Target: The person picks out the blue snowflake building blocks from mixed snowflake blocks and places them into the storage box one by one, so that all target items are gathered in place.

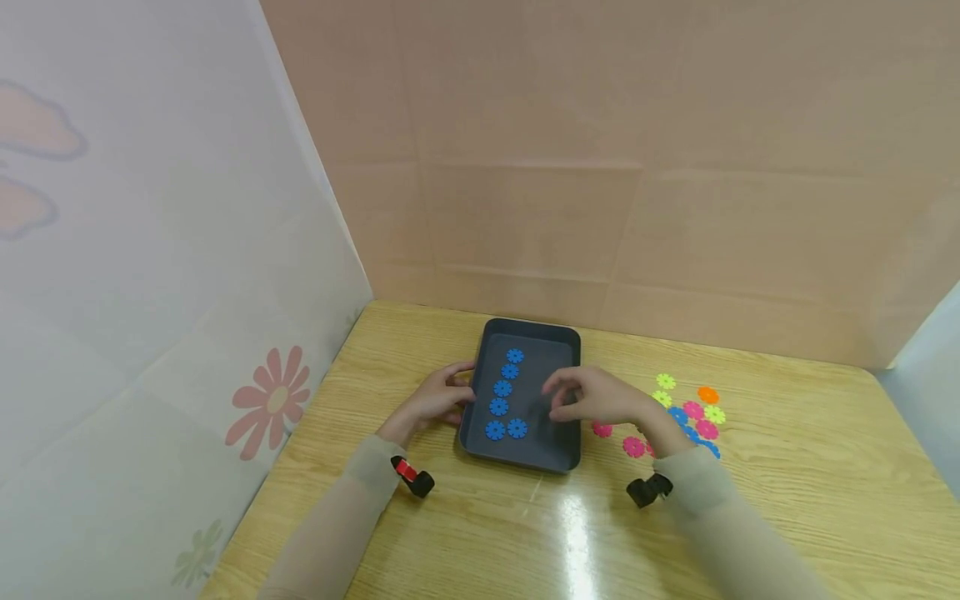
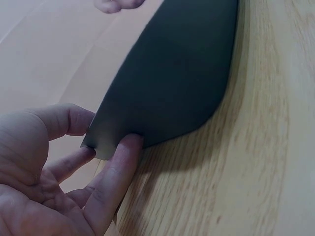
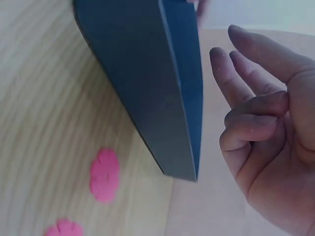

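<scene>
My left hand (image 1: 438,394) holds the left side of a dark rectangular tray (image 1: 551,454). In the left wrist view one fingertip presses the tray's outer wall (image 2: 172,73), and another digit meets the rim. Several flat blue notched discs, like snowflake building pieces, lie inside the tray in a column along its left half. A second blue disc (image 1: 517,428) sits beside the lowest blue disc (image 1: 495,431). Over the tray's right side hovers my right hand (image 1: 600,395), its fingers loosely bent with nothing between them. The right wrist view shows it above the rim.
To the right of the tray, partly behind the right forearm, lie scattered notched discs: yellow (image 1: 665,381), orange (image 1: 708,395), pink (image 1: 633,447) and blue (image 1: 708,449). A wall covering (image 1: 525,208) stands behind the wooden table (image 1: 810,467), and a flower-patterned one (image 1: 187,292) at left.
</scene>
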Available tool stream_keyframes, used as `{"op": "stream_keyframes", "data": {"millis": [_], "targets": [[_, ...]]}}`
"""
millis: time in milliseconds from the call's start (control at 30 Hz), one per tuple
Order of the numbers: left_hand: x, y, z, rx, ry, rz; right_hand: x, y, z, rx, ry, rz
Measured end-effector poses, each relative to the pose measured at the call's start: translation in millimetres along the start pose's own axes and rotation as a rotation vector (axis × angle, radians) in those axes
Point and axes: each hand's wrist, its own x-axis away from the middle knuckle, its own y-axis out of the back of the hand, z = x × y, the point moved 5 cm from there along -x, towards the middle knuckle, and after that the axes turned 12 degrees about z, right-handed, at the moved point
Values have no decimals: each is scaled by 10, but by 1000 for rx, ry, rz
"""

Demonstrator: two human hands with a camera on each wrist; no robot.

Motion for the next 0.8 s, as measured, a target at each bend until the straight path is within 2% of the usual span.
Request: {"op": "stream_keyframes", "data": {"millis": [333, 567, 800], "targets": [[-3, 6, 15, -6, 6, -8, 427, 263, -108, -13, -51, -130], [-10, 11, 21, 3, 5, -8, 736, 410, -288, 42, -99, -260], [-4, 1, 16, -7, 6, -12, 982, 449, -554, 62, -122, -321]]}}
